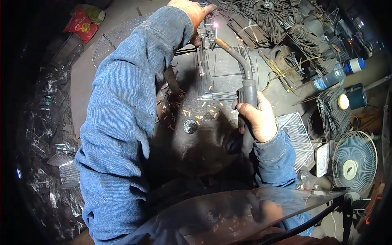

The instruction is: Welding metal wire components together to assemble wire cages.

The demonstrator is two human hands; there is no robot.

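Note:
My right hand (258,116) is wrapped round the grip of a grey welding torch (248,87). The torch's bent neck rises to a brass-coloured nozzle (222,45), tilted up and left. Just beyond the nozzle, a small pinkish glow (215,25) shows on a wire frame (209,32). My left hand (195,15) reaches to the far side and grips the frame's left part, one finger stretched right; its sleeve hides some of the grip. Below its fingertips is a narrow metal bar (201,61). Several thin rods (220,96) lie nearer, left of the torch.
Copper-coloured stubs (198,116) litter the worktop (228,67). Bundled wire pieces (271,20) pile up at far right. A fan (354,161), a water bottle (328,79) and a wire basket (295,136) stand right; metal racks (51,122) crowd the left. A clear visor (228,212) crosses the lower view.

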